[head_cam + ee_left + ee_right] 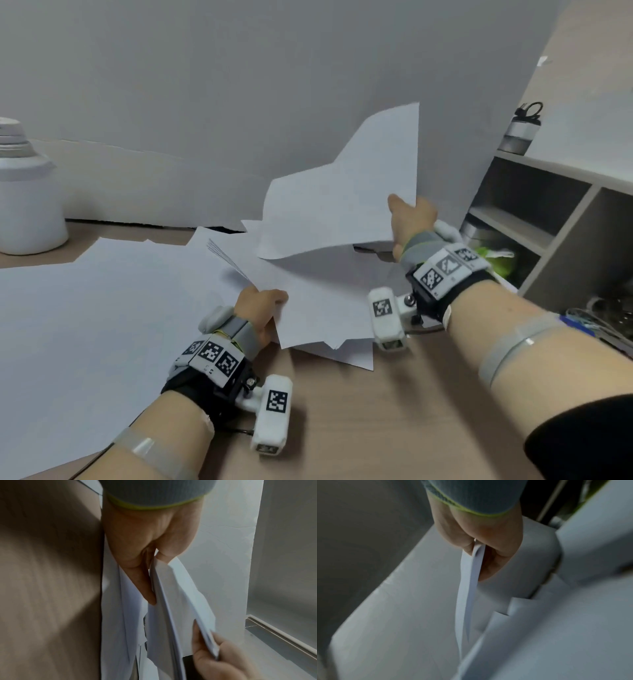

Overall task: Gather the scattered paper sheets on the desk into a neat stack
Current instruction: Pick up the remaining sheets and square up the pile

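Note:
My left hand [260, 310] pinches the near-left edge of a loose bundle of white sheets [318, 308], thumb on top and fingers underneath; the bundle's far end is lifted off the wooden desk [394, 411]. My right hand [409, 222] pinches the right edge of a few raised, curling sheets [342, 195] above that bundle. In the left wrist view the left hand [150, 561] grips the bundle [171, 601]. In the right wrist view the right hand [481, 550] pinches the sheets [469, 595] edge-on. More white sheets [102, 325] lie flat on the left of the desk.
A white cylindrical container [27, 192] stands at the far left. A grey wall [239, 85] runs behind the desk. At the right a shelf unit [548, 222] holds clutter, with a bottle [519, 132] on top. Bare desk shows near me.

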Demonstrator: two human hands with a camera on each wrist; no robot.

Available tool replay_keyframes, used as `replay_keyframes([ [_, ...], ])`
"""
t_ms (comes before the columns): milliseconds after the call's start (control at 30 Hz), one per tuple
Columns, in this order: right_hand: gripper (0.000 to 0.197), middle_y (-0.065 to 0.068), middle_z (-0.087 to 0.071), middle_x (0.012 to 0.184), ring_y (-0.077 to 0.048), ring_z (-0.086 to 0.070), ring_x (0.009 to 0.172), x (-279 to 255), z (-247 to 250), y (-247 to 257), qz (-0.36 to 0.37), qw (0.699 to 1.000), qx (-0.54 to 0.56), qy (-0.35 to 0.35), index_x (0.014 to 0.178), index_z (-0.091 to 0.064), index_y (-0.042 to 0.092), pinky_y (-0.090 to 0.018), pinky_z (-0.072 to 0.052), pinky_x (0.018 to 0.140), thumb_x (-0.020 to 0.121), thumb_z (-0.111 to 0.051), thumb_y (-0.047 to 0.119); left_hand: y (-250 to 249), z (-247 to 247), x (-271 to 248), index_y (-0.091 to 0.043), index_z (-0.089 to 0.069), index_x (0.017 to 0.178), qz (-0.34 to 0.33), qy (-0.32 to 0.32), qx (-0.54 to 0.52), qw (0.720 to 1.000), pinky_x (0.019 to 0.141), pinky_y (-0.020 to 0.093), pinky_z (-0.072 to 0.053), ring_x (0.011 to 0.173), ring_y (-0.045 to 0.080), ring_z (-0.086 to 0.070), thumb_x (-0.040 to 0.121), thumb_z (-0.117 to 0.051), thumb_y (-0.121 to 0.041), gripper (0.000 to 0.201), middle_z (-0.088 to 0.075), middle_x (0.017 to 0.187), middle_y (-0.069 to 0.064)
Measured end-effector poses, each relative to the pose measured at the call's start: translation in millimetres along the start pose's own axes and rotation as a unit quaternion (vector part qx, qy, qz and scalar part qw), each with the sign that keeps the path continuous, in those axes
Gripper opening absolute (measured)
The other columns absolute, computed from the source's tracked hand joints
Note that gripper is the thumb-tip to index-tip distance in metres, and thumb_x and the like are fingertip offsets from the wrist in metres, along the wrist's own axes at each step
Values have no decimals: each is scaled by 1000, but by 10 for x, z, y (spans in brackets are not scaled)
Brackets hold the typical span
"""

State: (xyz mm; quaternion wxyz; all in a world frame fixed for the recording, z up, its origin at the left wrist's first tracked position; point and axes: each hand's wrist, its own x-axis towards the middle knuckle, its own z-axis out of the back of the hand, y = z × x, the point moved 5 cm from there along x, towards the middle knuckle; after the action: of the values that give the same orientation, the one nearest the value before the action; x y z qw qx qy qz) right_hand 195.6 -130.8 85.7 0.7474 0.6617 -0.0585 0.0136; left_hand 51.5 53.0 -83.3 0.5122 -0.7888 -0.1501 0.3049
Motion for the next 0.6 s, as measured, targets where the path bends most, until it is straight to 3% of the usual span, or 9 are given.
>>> replay_keyframes([
  [67, 57, -3, -55, 134, -32, -57, 113, -24, 88, -399, -39, 999, -18, -1, 144, -41, 6, -37, -47, 98, 96, -57, 32, 3, -9, 6, 6, -60, 112, 2, 2, 1, 1000, 87, 65, -53, 95, 44, -70, 86, -63, 5, 26, -69, 111, 28],
  [133, 49, -9, -59, 128, -34, -59, 107, -75, 173, -774, -89, 996, -20, -5, 137, -45, 4, -40, -51, 96, 95, -58, 25, 1, -12, -6, 4, -60, 117, -6, 1, 9, 1000, 86, 62, -55, 94, 41, -70, 87, -64, 2, 30, -71, 109, 24],
  [167, 44, -7, -60, 119, -32, -59, 99, -116, 219, -910, -115, 993, -17, -13, 132, -48, 4, -41, -52, 91, 93, -58, 23, 2, -13, -5, 3, -61, 117, -9, 2, 12, 1000, 85, 59, -56, 94, 40, -71, 88, -65, 1, 30, -71, 108, 22],
  [200, 35, -6, -58, 108, -29, -55, 91, -152, 281, -1020, -135, 991, -16, -17, 123, -49, 4, -30, -46, 87, 93, -57, 20, 4, -25, -20, 3, -61, 117, -12, 5, 14, 1000, 84, 56, -57, 94, 39, -71, 88, -65, 1, 30, -72, 108, 21],
  [233, 25, -6, -55, 96, -26, -50, 87, -186, 343, -1090, -148, 989, -24, -18, 115, -49, 5, -34, -37, 74, 94, -56, 17, 10, -43, -25, 3, -61, 117, -15, 9, 16, 1000, 82, 53, -58, 93, 39, -71, 88, -65, 0, 29, -72, 108, 22],
  [300, 16, -8, -50, 87, -26, -46, 86, -218, 393, -1178, -159, 986, -48, 2, 108, -49, 7, -34, -40, 76, 94, -56, 12, 0, -45, -24, 3, -60, 117, -20, 10, 18, 1000, 82, 53, -58, 93, 39, -71, 88, -66, 0, 29, -71, 108, 23],
  [467, 31, -11, -63, 91, -28, -62, 81, -306, 427, -1393, -190, 977, -80, 58, 103, -58, -1, -38, -52, 78, 75, -65, 9, -5, -119, -80, 4, -63, 105, -27, 37, 15, 999, 77, 49, -60, 82, 36, -67, 90, -60, 6, 16, -69, 95, 21],
  [533, 46, -17, -71, 94, -35, -70, 85, -313, 410, -1440, -196, 973, -91, 79, 105, -63, -1, -55, -57, 83, 62, -70, 13, 6, -136, -98, 6, -58, 107, -14, 47, 0, 999, 62, 45, -61, 61, 28, -56, 91, -58, 4, 16, -55, 73, 16],
  [600, 44, -20, -72, 96, -38, -71, 86, -406, 383, -1433, -216, 968, -92, 93, 106, -63, 0, -62, -57, 76, 64, -72, 9, 23, -162, -108, -2, -54, 99, 10, 59, -19, 998, 55, 39, -56, 40, 17, -42, 92, -57, -2, 7, -42, 62, 7],
])
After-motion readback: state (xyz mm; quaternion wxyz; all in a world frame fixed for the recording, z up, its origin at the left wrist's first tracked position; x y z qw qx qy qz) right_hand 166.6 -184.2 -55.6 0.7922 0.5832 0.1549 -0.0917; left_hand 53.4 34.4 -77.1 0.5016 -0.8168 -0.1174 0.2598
